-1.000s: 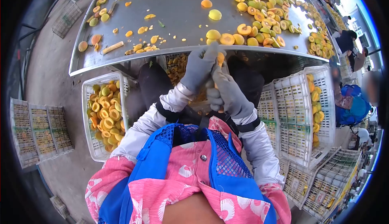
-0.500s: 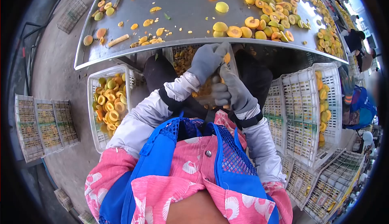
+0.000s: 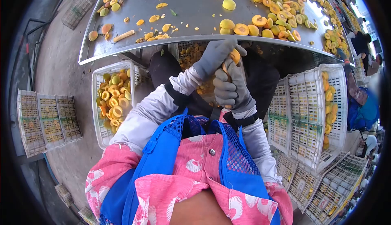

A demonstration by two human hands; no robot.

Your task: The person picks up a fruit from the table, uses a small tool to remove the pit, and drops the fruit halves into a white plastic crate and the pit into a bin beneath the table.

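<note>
Just below the near edge of the metal table [image 3: 191, 19], my left hand [image 3: 214, 58], in a grey glove, has its fingers wrapped round an orange fruit piece [image 3: 235, 56]. My right hand [image 3: 233, 86], gloved too, is closed right beneath the fruit, its fingers curled round a slim tool whose wooden part [image 3: 225, 67] shows only in part. The thumb of the right hand touches the fruit. Beneath both hands is a crate [image 3: 175, 51] with fruit scraps. Halved fruit [image 3: 241, 29] lies along the table edge above my hands.
A white crate of fruit halves [image 3: 95, 103] stands on the floor at the left, more crates [image 3: 26, 121] beyond it. Stacked white crates [image 3: 299, 113] stand at the right. A wooden-handled tool [image 3: 123, 36] lies on the table. A person in blue [image 3: 364, 111] is at the far right.
The view has shifted slightly. Both hands have drawn together round the fruit, which shows more now, and my right hand's fingers have turned upward and closed.
</note>
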